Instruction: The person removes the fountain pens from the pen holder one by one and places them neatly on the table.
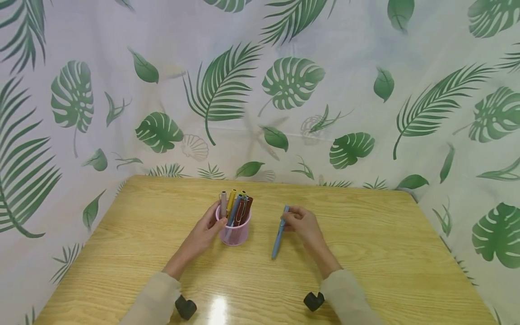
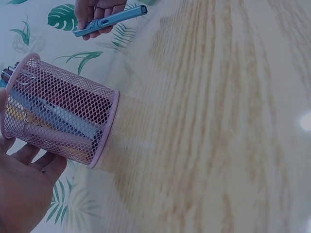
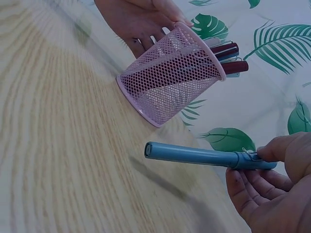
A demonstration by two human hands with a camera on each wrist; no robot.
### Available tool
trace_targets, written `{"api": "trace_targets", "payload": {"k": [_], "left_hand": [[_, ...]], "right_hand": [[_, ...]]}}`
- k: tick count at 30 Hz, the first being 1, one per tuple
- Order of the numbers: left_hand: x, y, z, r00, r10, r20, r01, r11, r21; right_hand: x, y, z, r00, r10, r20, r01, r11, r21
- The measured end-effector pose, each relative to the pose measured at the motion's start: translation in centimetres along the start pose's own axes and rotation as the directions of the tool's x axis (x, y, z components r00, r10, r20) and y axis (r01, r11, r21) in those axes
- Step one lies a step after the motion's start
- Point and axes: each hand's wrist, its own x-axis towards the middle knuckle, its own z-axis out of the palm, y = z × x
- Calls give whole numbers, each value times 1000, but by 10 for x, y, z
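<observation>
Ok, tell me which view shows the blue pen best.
Right wrist view: the blue pen fills the frame, clip end pinched by the right hand. Head view shows it small and slanted; left wrist view shows it small at the top edge.

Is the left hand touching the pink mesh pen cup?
Touching. The right wrist view shows the left hand with fingers pressed against the far side of the pink mesh cup.

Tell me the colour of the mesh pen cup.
Pink; the mesh pen cup shows best in the right wrist view.
</observation>
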Motion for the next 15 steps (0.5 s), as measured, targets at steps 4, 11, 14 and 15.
{"api": "trace_targets", "payload": {"k": [4,11,14,15], "left_hand": [[0,0,1,1000,-6,-7,6,1000,2],[0,0,2,1000,-16,-15,15,1000,-2],[0,0,2,1000,-15,-11,15,1000,0],[0,1,2,1000,-15,-9,15,1000,-1]], "right_hand": [[1,3,4,1000,2,-9,-3,1000,-27],[3,10,10,1000,1,-15,-1,999,-34],[4,10,13,1000,3,-30,-4,999,-48],[4,11,14,999,4,-35,-6,998,-60]]}}
